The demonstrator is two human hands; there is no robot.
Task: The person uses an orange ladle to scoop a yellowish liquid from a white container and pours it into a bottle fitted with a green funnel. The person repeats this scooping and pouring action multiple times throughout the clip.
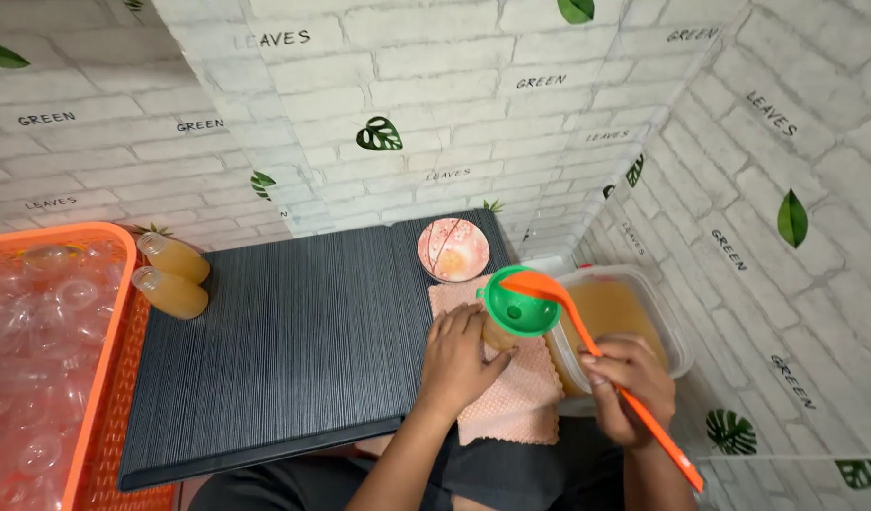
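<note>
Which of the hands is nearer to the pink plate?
Left. The left hand grips the bottle under the green funnel, just below the pink plate; the right hand holds the orange ladle farther right.

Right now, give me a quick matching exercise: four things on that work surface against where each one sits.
Things:
1. green funnel
2. orange ladle
3. pink plate
4. two filled bottles

Places:
a. lying beside the orange basket
b. at the mat's far edge
c. in the right hand
d. atop the bottle that the left hand grips

Pairs: 1-d, 2-c, 3-b, 4-a
</note>
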